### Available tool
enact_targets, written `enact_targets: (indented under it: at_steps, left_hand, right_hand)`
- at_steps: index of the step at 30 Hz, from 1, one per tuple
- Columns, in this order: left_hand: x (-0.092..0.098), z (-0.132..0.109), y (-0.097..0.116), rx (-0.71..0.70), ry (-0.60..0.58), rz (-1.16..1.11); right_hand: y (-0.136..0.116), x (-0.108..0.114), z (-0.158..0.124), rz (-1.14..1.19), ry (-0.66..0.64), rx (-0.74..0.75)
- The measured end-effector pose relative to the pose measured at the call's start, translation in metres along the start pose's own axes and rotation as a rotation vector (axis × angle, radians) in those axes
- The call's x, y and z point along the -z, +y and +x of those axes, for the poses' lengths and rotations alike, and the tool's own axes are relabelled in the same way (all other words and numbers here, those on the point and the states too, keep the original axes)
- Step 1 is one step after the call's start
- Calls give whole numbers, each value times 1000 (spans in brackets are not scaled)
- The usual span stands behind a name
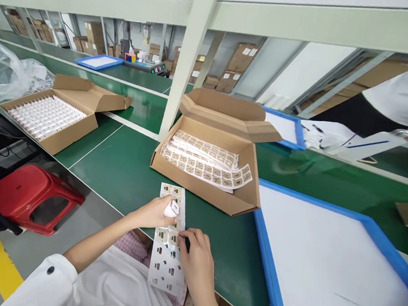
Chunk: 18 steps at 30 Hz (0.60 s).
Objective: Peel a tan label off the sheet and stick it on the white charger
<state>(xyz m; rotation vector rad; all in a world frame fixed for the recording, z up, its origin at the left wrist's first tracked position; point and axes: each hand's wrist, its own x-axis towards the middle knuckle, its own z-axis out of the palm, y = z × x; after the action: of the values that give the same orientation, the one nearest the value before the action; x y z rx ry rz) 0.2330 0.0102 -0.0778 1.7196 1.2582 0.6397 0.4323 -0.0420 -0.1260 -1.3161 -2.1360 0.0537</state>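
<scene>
A long white label sheet (167,257) with small gold stickers lies over the near edge of the green bench (126,171). My left hand (154,212) rests on its upper part and grips a small white part with a red mark (172,209). Fingertips of my right hand (196,259) pinch at a sticker near the sheet's middle. Just beyond stands an open cardboard box (222,191) holding several stacked sticker sheets (206,162).
A second open box of white parts (48,114) sits at far left beside a plastic bag (3,71). A blue-rimmed white tray (325,259) lies at right. A red stool (29,196) stands below left. Another person's white sleeve (399,99) shows at far right.
</scene>
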Motion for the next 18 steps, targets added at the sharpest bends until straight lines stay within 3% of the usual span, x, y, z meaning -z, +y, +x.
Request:
enact_targets:
  at_steps: [10,18]
  left_hand:
    - [-5,-1,0,7,7,-17]
    - [-5,-1,-2,29,-13,-20]
  right_hand:
    - [-20,1,-7,-48,11,-32]
    - [-33,24,-21,147,1,14]
